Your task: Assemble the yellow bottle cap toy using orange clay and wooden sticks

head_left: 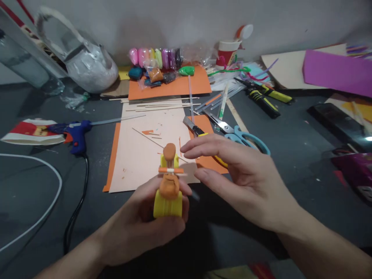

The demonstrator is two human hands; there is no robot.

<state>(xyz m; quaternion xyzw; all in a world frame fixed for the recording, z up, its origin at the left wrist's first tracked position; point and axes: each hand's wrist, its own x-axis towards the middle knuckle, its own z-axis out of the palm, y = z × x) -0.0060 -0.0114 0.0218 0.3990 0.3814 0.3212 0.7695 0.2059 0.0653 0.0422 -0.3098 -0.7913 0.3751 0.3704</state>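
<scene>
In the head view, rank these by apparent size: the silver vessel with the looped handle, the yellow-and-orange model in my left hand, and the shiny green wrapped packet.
1. Silver vessel
2. Yellow-and-orange model, though being nearer the camera enlarges it
3. Green packet

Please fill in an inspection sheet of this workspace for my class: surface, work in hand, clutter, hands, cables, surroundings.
Surface: dark table, pale sheet with thin sticks and scraps.
Work in hand: yellow and orange model.
Clutter: scissors, cutter, pliers, glue gun, wrapped clay.
Hands: left hand grips the model; right hand open beside it, contact not seen.
Cables: black cable from the glue gun; white cable curving at far left.
Surroundings: grey wall; silver basket before it.
</scene>
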